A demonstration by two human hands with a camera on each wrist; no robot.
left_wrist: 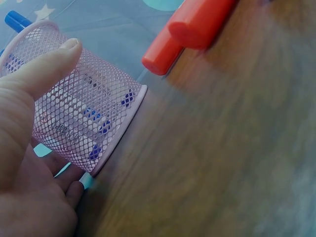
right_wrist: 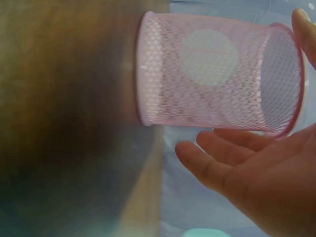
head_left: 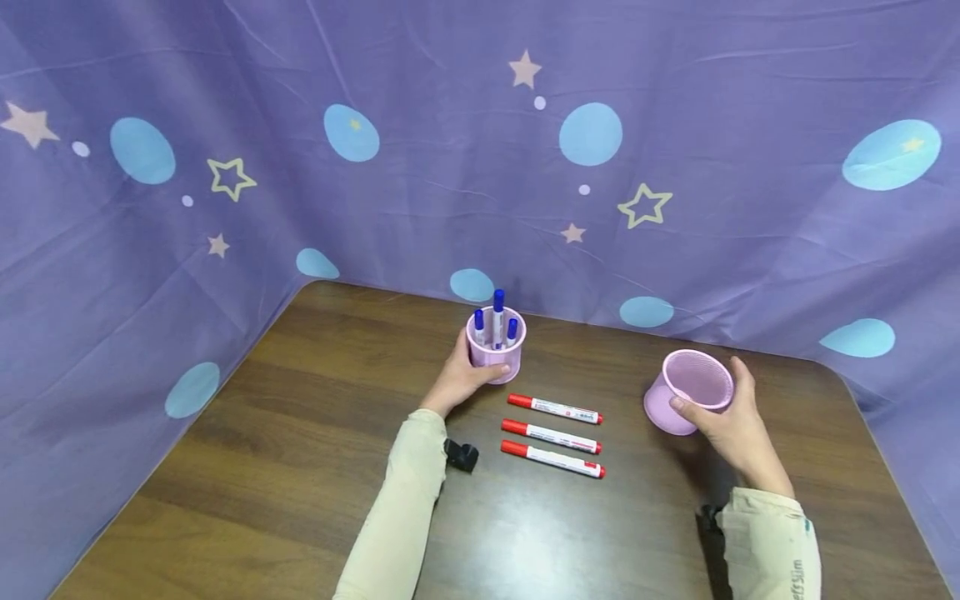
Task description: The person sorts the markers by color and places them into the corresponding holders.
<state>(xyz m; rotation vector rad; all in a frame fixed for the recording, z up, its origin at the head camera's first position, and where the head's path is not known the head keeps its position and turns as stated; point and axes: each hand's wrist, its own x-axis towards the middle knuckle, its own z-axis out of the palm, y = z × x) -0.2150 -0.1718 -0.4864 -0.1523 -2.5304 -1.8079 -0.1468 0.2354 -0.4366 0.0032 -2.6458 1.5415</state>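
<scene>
A pink mesh pen holder [head_left: 495, 360] stands upright on the table with three blue-capped markers [head_left: 498, 321] in it. My left hand [head_left: 461, 375] grips it, thumb across the near side and fingers round the far side. In the left wrist view, the markers show through the mesh. A second pink mesh pen holder [head_left: 670, 410] stands to the right with nothing visible inside. My right hand [head_left: 738, 425] is spread loosely around its rim, thumb at the near edge. From the right wrist view, the fingers [right_wrist: 202, 165] lie fairly straight alongside the mesh wall.
Between the two holders lie three red-capped markers, the far one [head_left: 555, 408], the middle one [head_left: 551, 436] and the near one [head_left: 552, 459], roughly parallel. Purple patterned cloth [head_left: 465, 208] hangs behind the wooden table [head_left: 300, 400] and along its sides.
</scene>
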